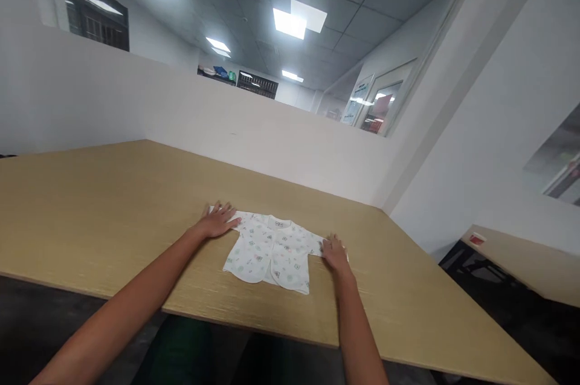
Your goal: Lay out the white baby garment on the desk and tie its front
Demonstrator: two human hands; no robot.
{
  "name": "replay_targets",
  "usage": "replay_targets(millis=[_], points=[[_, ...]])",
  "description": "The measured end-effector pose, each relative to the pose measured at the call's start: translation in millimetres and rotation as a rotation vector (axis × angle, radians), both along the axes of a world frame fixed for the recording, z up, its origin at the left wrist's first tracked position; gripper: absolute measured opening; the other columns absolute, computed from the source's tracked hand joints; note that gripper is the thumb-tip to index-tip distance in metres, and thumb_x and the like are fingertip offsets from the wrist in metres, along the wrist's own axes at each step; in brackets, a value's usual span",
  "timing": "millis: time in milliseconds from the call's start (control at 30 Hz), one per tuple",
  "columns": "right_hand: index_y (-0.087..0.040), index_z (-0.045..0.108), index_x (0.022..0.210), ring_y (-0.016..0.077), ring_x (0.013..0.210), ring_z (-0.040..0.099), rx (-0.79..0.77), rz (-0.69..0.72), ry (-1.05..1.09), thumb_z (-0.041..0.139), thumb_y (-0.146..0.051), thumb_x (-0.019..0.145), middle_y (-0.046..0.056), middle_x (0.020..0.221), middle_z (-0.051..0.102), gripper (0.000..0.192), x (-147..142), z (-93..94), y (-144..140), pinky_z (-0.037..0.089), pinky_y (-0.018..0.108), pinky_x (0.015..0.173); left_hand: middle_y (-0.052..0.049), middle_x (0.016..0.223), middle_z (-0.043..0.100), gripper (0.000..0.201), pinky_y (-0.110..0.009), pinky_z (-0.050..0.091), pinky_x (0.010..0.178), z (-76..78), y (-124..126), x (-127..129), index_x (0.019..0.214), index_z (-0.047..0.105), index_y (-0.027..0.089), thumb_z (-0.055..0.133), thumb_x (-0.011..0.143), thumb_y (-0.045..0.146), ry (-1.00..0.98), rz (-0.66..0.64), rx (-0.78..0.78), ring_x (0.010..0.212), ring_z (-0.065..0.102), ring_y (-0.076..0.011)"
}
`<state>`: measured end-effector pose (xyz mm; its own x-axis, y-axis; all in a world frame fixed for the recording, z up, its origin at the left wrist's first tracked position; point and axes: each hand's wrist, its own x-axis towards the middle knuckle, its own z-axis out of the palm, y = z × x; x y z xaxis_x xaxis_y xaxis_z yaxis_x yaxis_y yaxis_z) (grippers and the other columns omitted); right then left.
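A small white baby shirt [270, 248] with a faint coloured print lies flat and spread out on a wooden table [113, 216], front side up. My left hand [219, 219] rests palm down on the shirt's left sleeve, fingers spread. On the right sleeve, my right hand [334, 252] also lies flat with its fingers apart. Neither hand grips the cloth.
A white partition wall [190, 113] runs along the table's far edge and meets another white wall [489, 131] at the right. A second wooden table [525, 261] stands lower right. The near table edge runs across the bottom above a dark floor.
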<state>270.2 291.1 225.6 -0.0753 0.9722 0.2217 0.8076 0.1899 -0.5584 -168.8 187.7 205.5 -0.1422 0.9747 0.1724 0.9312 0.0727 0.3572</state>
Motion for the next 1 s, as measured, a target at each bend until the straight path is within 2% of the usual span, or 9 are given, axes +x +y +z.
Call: replay_targets(millis=[100, 167, 233, 267, 367, 467, 633, 800, 1000], points=[[-0.009, 0.052, 0.149, 0.0278, 0.14, 0.053, 0.152, 0.056, 0.146, 0.034, -0.038, 0.098, 0.02, 0.153, 0.053, 0.061, -21.4, 17.8, -0.3, 0.045, 0.04, 0.112, -0.007, 0.171, 0.028, 0.062, -0.061, 0.005, 0.126, 14.3, 6.2, 32.9, 0.153, 0.049, 0.028, 0.041, 0.1, 0.059, -0.027, -0.061, 0.139, 0.159, 0.014, -0.0363], [-0.012, 0.065, 0.135, 0.025, 0.115, 0.069, 0.179, 0.148, 0.202, 0.038, -0.043, 0.097, 0.016, 0.132, 0.07, 0.057, -46.6, 27.6, 3.3, 0.055, 0.033, 0.094, -0.008, 0.163, 0.044, 0.049, -0.052, 0.018, 0.126, 23.7, 17.3, 60.2, 0.145, 0.057, 0.029, 0.046, 0.101, 0.046, -0.056, -0.11, 0.197, 0.152, 0.034, -0.0296], [-0.014, 0.077, 0.111, 0.0221, 0.087, 0.073, 0.148, 0.263, 0.208, 0.047, -0.045, 0.092, 0.011, 0.103, 0.079, 0.047, -76.4, 31.6, 7.8, 0.056, 0.029, 0.076, -0.009, 0.141, 0.065, 0.033, -0.044, 0.037, 0.116, 29.1, 31.7, 86.1, 0.124, 0.069, 0.025, 0.052, 0.1, 0.038, -0.092, -0.139, 0.213, 0.131, 0.056, -0.0245], [-0.015, 0.079, 0.099, 0.0205, 0.076, 0.071, 0.123, 0.315, 0.197, 0.052, -0.043, 0.089, 0.008, 0.089, 0.079, 0.04, -91.4, 30.8, 9.5, 0.055, 0.027, 0.069, -0.009, 0.128, 0.07, 0.028, -0.043, 0.044, 0.109, 29.5, 38.8, 97.5, 0.114, 0.072, 0.021, 0.054, 0.1, 0.038, -0.111, -0.135, 0.207, 0.12, 0.062, -0.0234], [-0.017, 0.076, 0.073, 0.0164, 0.059, 0.063, 0.077, 0.387, 0.157, 0.059, -0.031, 0.08, 0.002, 0.062, 0.071, 0.024, -128.0, 18.6, 10.7, 0.047, 0.024, 0.06, -0.007, 0.103, 0.072, 0.028, -0.042, 0.053, 0.093, 20.8, 53.8, 122.0, 0.098, 0.07, 0.016, 0.061, 0.099, 0.042, -0.151, -0.1, 0.164, 0.097, 0.067, -0.0212], [-0.016, 0.074, 0.069, 0.0157, 0.061, 0.061, 0.082, 0.368, 0.147, 0.058, -0.025, 0.078, 0.002, 0.061, 0.069, 0.02, -143.5, -0.7, 7.8, 0.044, 0.024, 0.061, -0.005, 0.097, 0.071, 0.027, -0.044, 0.054, 0.093, 4.5, 57.2, 130.3, 0.094, 0.069, 0.015, 0.066, 0.097, 0.042, -0.17, -0.085, 0.129, 0.095, 0.067, -0.0208], [-0.018, 0.075, 0.078, 0.0171, 0.069, 0.065, 0.05, 0.378, 0.14, 0.059, -0.029, 0.078, 0.003, 0.074, 0.074, 0.02, -138.9, -23.0, 6.5, 0.047, 0.025, 0.068, -0.006, 0.105, 0.071, 0.025, -0.048, 0.049, 0.102, -13.4, 58.4, 124.3, 0.098, 0.07, 0.016, 0.067, 0.096, 0.041, -0.197, -0.098, 0.123, 0.103, 0.066, -0.0224], [-0.018, 0.073, 0.078, 0.0199, 0.072, 0.064, 0.055, 0.346, 0.119, 0.066, -0.037, 0.073, 0.003, 0.073, 0.071, 0.02, -142.7, -28.7, 5.1, 0.047, 0.028, 0.069, -0.006, 0.104, 0.072, 0.027, -0.048, 0.048, 0.102, -14.9, 63.0, 123.1, 0.098, 0.07, 0.016, 0.066, 0.096, 0.043, -0.221, -0.069, 0.105, 0.102, 0.066, -0.0229], [-0.02, 0.067, 0.07, 0.0202, 0.074, 0.061, 0.092, 0.309, 0.102, 0.065, -0.035, 0.07, 0.002, 0.069, 0.067, 0.015, -148.8, -25.5, 0.0, 0.044, 0.027, 0.066, -0.006, 0.104, 0.072, 0.029, -0.048, 0.047, 0.103, -11.1, 59.0, 127.7, 0.098, 0.07, 0.017, 0.067, 0.095, 0.045, -0.215, -0.044, 0.105, 0.103, 0.066, -0.0234]])
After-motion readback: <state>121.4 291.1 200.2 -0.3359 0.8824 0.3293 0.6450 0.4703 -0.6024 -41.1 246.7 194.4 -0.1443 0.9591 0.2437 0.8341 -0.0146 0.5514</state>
